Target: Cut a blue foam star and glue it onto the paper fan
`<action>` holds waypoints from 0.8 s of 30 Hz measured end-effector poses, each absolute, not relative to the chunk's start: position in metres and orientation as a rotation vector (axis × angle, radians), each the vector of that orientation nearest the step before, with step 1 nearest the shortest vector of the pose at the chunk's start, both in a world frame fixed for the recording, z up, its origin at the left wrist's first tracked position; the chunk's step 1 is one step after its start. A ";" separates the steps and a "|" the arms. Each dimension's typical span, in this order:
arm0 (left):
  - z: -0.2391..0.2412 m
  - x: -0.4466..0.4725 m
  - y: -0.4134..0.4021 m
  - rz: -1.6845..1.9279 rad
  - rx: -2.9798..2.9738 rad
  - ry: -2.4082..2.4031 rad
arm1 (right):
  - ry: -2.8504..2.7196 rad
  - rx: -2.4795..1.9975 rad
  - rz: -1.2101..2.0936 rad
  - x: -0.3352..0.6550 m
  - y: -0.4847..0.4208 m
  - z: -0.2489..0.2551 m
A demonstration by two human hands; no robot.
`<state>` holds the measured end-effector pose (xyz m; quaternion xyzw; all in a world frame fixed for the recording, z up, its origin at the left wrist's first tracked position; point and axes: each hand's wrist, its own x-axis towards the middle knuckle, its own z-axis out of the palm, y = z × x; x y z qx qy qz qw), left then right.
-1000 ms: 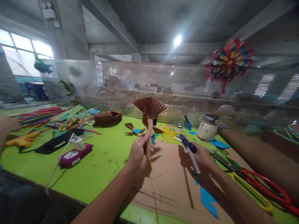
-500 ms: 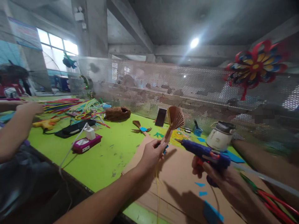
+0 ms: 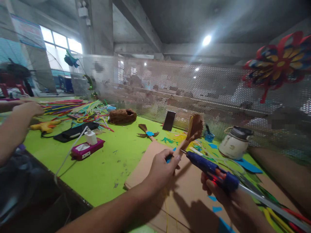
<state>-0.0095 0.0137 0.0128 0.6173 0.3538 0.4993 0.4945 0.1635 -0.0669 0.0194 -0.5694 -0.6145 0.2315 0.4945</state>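
Note:
My left hand (image 3: pixel 164 166) is closed round the narrow stem of a brown pleated paper fan (image 3: pixel 195 127), whose spread end points up and away. A bit of blue shows by the fingers. A blue glue gun (image 3: pixel 206 164) is gripped in my right hand (image 3: pixel 222 192), with a clear glue stick (image 3: pixel 262 199) running out of its back. Its nozzle tip is at the stem, close to my left fingertips; whether it touches, I cannot tell. Beyond lies a similar brown piece with a blue centre (image 3: pixel 150 133). Blue scraps (image 3: pixel 217 209) lie beneath my right hand.
Brown cardboard (image 3: pixel 143 165) covers part of the green table (image 3: pixel 114 161). A magenta power strip (image 3: pixel 87 149), a yellow glue gun (image 3: pixel 46 126) and a brown pouch-like thing (image 3: pixel 122 116) lie left. A white kettle (image 3: pixel 233 142) stands right. Another person's arm (image 3: pixel 14 129) reaches in at left.
The brown fan has moved right and turned in my left hand. The glue gun's nozzle, apart from the stem before, is now at it. The view has shifted slightly.

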 end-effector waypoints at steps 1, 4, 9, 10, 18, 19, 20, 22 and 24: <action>0.014 -0.010 0.013 1.196 1.478 0.850 | -1.441 -1.340 0.584 0.163 -0.064 0.016; 0.017 -0.010 0.011 1.192 1.449 0.859 | -1.323 -1.291 0.620 0.163 -0.057 0.009; 0.017 -0.010 0.012 1.152 1.480 0.903 | -1.226 -1.296 0.653 0.158 -0.058 0.017; 0.016 -0.010 0.013 1.154 1.484 0.902 | -1.229 -1.308 0.637 0.157 -0.059 0.019; 0.015 -0.009 0.013 1.126 1.470 0.933 | -1.346 -1.304 0.364 0.156 -0.055 0.009; 0.015 -0.010 0.013 1.125 1.465 0.934 | -1.361 -1.296 0.351 0.157 -0.054 0.006; 0.014 -0.010 0.013 1.125 1.462 0.934 | -1.371 -1.289 0.345 0.158 -0.053 0.004; 0.014 -0.010 0.013 1.137 1.451 0.931 | -1.375 -1.296 0.329 0.160 -0.053 0.003; 0.015 -0.009 0.012 1.141 1.439 0.932 | -1.375 -1.340 0.297 0.160 -0.055 0.006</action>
